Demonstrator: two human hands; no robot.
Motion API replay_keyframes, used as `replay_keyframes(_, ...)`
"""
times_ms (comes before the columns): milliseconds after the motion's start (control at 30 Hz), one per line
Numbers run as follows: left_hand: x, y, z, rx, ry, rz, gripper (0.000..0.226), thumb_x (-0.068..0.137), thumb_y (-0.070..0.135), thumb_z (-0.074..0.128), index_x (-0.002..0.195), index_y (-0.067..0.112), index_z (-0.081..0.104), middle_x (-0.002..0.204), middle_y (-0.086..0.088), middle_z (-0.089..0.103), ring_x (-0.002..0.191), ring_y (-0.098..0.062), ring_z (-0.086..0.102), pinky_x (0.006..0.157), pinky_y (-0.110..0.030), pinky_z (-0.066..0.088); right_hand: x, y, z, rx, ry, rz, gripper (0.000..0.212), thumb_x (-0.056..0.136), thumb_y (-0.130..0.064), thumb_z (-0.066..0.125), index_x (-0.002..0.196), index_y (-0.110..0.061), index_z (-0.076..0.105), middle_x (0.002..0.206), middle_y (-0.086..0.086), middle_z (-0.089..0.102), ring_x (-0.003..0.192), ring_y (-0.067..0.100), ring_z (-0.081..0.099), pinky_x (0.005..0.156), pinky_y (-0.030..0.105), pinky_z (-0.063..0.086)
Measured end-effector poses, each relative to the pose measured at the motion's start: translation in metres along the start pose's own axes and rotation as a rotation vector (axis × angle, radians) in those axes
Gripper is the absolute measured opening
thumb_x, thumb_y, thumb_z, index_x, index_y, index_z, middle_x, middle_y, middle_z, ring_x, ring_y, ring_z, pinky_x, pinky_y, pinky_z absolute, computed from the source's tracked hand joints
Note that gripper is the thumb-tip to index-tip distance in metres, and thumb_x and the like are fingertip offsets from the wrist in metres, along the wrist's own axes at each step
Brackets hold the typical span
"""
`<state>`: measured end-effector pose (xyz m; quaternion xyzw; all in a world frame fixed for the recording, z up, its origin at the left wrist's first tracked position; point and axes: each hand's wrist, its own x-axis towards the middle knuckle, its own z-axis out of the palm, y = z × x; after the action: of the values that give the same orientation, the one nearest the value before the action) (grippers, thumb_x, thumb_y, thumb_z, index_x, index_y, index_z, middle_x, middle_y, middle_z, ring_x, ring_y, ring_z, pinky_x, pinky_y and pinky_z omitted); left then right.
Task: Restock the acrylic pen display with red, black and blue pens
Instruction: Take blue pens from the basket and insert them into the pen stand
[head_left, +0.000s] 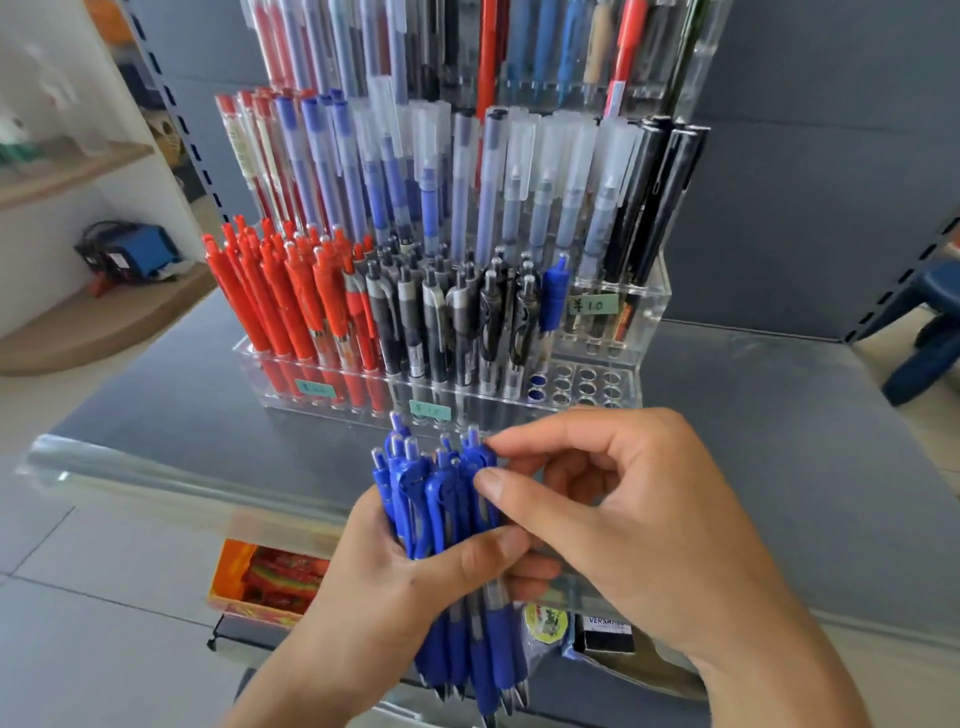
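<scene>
Blue pens (447, 514) (a full bundle) stand clenched in my left hand (395, 587) at the shelf's (779, 441) front edge, below the acrylic display (602, 384); my right hand (639, 525) pinches one pen's top.

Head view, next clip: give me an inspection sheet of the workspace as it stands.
Surface: grey shelf top with a clear strip along its front edge.
Job's things: acrylic display standing on the shelf; front row holds red pens, then black pens, then one blue pen; empty holes to its right. A bundle of blue pens is held in front.
Clutter: orange box and small packets on the shelf below.
Grippers: left hand grips the bundle; right hand pinches one pen's top.
Cables: nothing seen.
Surroundings: wooden shelves with a blue device on the left, blue stool on the right.
</scene>
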<state>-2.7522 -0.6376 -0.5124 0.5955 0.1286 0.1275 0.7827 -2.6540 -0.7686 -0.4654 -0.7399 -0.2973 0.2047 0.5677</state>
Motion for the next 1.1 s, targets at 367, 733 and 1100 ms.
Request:
replay_keyframes(367, -0.003, -0.005, 0.007, -0.033, -0.012, 0.009, 0.024, 0.068, 0.024, 0.082, 0.088, 0.011, 0.078, 0.078, -0.021, 0.073, 0.076, -0.043, 0.075, 0.067, -0.043, 0.062, -0.006, 0.007, -0.012, 0.152, 0.072, -0.022, 0.012, 0.077, -0.020, 0.085, 0.087, -0.023, 0.080, 0.080, 0.000, 0.078, 0.075, 0.015, 0.074, 0.070, 0.024, 0.058)
replay_keyframes(733, -0.005, 0.001, 0.002, -0.016, 0.052, 0.011, 0.028, 0.059, 0.027, 0.085, 0.082, 0.015, 0.077, 0.078, -0.023, 0.074, 0.070, -0.043, 0.074, 0.064, -0.046, 0.061, -0.006, 0.006, -0.013, 0.206, -0.028, -0.002, 0.033, 0.067, -0.030, 0.083, 0.099, -0.035, 0.075, 0.082, 0.002, 0.079, 0.077, 0.015, 0.077, 0.074, 0.022, 0.058)
replay_keyframes(1100, -0.004, 0.000, -0.006, -0.105, 0.101, -0.010, 0.055, 0.036, 0.043, 0.101, 0.075, 0.014, 0.075, 0.084, -0.028, 0.073, 0.071, -0.045, 0.074, 0.060, -0.041, 0.061, 0.001, 0.002, -0.023, 0.490, 0.526, -0.452, 0.026, 0.065, -0.023, 0.080, 0.091, -0.023, 0.080, 0.082, 0.001, 0.080, 0.070, 0.021, 0.077, 0.058, 0.024, 0.056)
